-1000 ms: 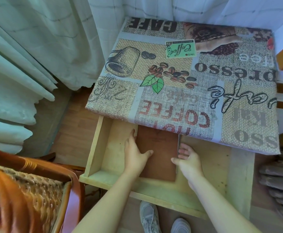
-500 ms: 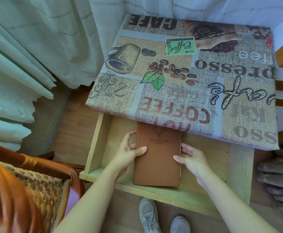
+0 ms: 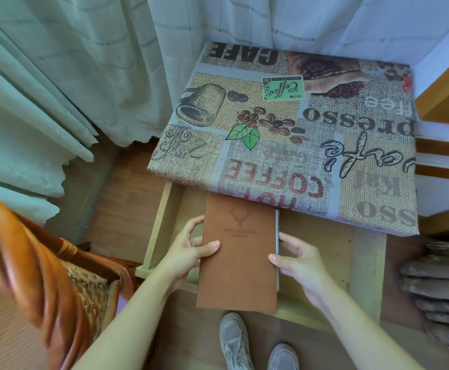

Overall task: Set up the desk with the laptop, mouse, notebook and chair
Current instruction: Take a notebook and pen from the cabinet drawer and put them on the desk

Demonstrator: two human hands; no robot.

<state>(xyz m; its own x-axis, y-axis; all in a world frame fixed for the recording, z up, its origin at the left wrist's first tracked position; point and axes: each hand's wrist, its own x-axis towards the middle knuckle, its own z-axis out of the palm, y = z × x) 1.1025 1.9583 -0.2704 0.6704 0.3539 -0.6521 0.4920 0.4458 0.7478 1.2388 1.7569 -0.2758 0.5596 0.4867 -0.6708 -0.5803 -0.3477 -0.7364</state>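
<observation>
Over the open drawer [image 3: 324, 252], at six o'clock below the surface [image 3: 298, 145], both hands grip the notebook [image 3: 240, 252]: left hand [image 3: 188, 252] and right hand [image 3: 298, 260] at its sides. The surface carries nothing; laptop and mouse unseen; chair [image 3: 44, 263] at eight o'clock, unplaced.

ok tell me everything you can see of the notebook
The notebook is a tall, closed book with a matte brown cover that looks like leather or suede, stamped with a deer head and small lettering too faint to read. Pale page edges show along its right side. It lies roughly flat over the open drawer, its far end under the tablecloth edge, its near end past the drawer front. The left hand and right hand grip its long sides, thumbs on the cover.
</observation>
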